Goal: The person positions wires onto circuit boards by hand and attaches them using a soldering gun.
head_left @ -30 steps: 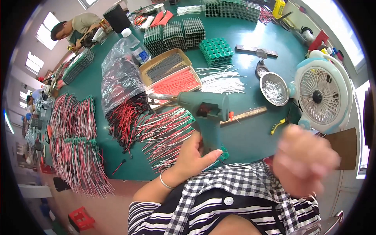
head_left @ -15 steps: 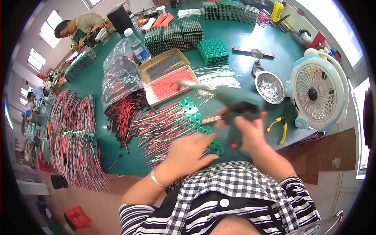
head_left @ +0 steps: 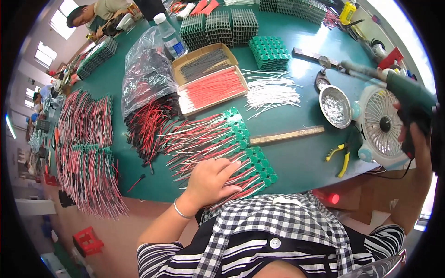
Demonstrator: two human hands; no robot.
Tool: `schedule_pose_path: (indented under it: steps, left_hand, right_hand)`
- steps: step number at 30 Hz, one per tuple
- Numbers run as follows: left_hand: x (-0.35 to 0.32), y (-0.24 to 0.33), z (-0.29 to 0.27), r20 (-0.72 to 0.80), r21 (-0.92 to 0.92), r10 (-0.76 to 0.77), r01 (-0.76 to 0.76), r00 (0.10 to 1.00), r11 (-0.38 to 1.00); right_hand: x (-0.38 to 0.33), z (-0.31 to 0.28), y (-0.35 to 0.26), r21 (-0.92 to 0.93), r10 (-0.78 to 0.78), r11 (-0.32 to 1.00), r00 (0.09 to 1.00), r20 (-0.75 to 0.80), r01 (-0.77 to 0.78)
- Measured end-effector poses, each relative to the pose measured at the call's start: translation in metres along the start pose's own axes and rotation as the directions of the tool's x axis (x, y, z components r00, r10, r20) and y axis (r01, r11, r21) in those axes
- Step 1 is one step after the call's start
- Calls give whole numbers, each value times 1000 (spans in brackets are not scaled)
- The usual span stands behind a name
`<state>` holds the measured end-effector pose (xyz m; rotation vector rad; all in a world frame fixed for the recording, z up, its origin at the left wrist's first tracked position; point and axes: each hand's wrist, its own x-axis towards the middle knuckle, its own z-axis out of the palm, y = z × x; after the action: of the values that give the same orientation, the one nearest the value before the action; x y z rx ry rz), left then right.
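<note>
Panels of small round green circuit boards (head_left: 262, 169) lie near the table's front edge, with red, white and black wires (head_left: 199, 143) running left from them. My left hand (head_left: 211, 181) rests on the wires at the near end, palm down, its thumb and forefinger apart. Out at the far right, my right hand (head_left: 415, 136) is wrapped round the grip of a dark green soldering gun (head_left: 408, 90). The gun's long nozzle points left, above the fan and close to the metal bowl (head_left: 335, 106) of silvery scraps.
A wooden strip (head_left: 287, 135) lies right of the boards, yellow-handled pliers (head_left: 344, 160) beyond it. Boxes of red wires (head_left: 215, 88), loose white wires (head_left: 271, 95), a bottle (head_left: 170, 37) and green stacks (head_left: 270, 52) stand behind. The fan (head_left: 384, 120) is at right. A co-worker (head_left: 99, 18) sits far left.
My right hand has swung the soldering gun from over the boards out to the far right. My left hand has shifted slightly left and down, uncovering more boards and the wooden strip.
</note>
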<state>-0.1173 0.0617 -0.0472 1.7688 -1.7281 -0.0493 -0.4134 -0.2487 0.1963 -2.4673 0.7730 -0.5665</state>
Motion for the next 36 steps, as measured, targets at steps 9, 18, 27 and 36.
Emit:
schedule_pose_path:
  steps: [9, 18, 27, 36]
  left_hand:
    - [36, -36, -46, -184, 147, -162, 190, 969, 971]
    - [73, -75, -21, -146, 104, -233, 249, 962, 963]
    - [74, -98, -1, -87, 56, -197, 202, 977, 978]
    - [85, -100, -9, -74, 151, -112, 123, 991, 981]
  right_hand:
    - [-16, 168, 7, 836, 249, 398, 922, 297, -377]
    - [3, 246, 20, 776, 93, 489, 908, 408, -399]
    - [4, 256, 16, 603, 231, 604, 838, 495, -522]
    - [25, 253, 9, 292, -100, 956, 932, 349, -7]
